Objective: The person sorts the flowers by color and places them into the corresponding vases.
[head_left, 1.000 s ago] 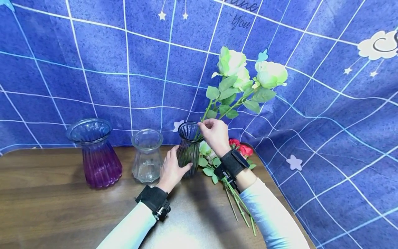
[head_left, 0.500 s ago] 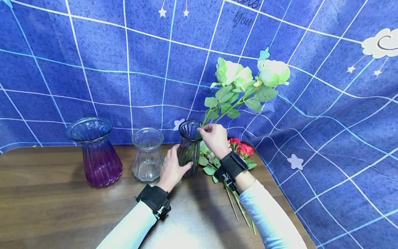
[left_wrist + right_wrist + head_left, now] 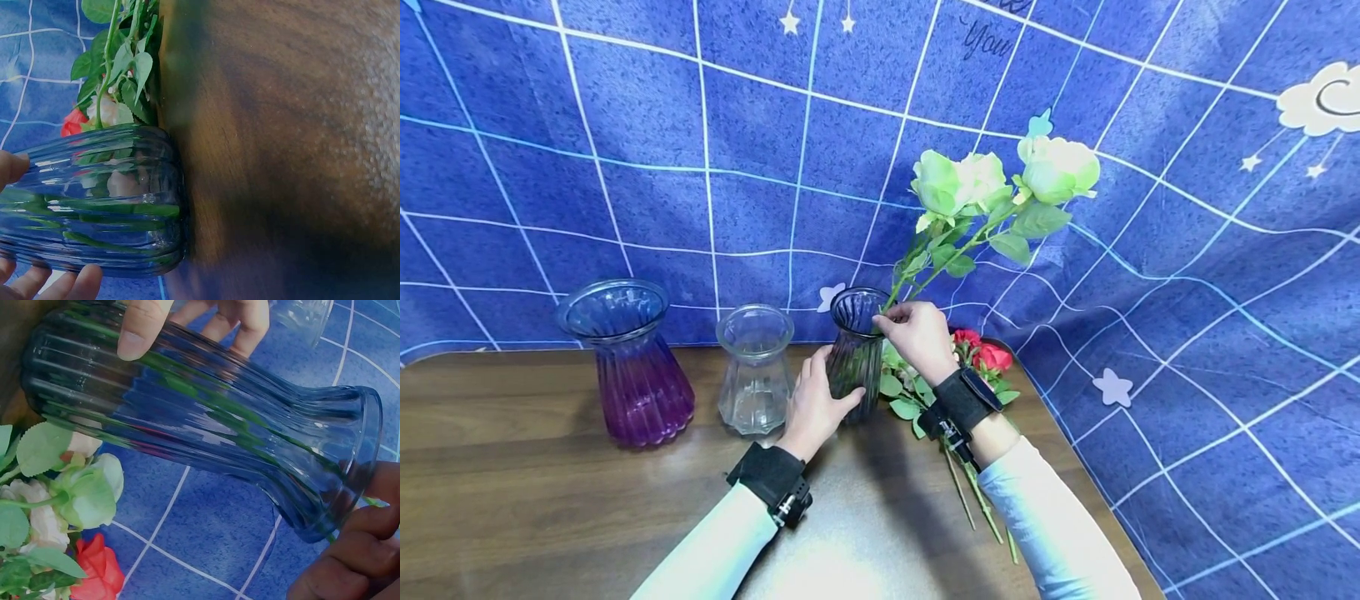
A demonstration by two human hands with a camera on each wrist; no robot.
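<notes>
A dark, ribbed glass vase (image 3: 856,362) stands upright on the table. My left hand (image 3: 817,404) grips its body, thumb on the near side and fingers round the left. At the rim, my right hand (image 3: 919,337) pinches the stems of a few white-green roses (image 3: 1058,171). Their blooms lean up and right above the vase. Through the glass in the left wrist view, green stems (image 3: 119,208) reach down close to the base. The right wrist view shows the right fingers (image 3: 350,556) curled at the vase mouth, with the left thumb (image 3: 140,331) against the ribbed wall.
Left of the dark vase stand a clear glass vase (image 3: 756,375) and a larger blue-purple vase (image 3: 643,375). On the table's right side lie more flowers, including red ones (image 3: 992,358), their stems (image 3: 985,508) pointing toward me. A blue patterned cloth (image 3: 760,167) hangs behind the table.
The white-green roses have sunk lower toward the vase, and the left blooms have turned a little. My right hand has moved slightly down at the rim. The left hand keeps its grip.
</notes>
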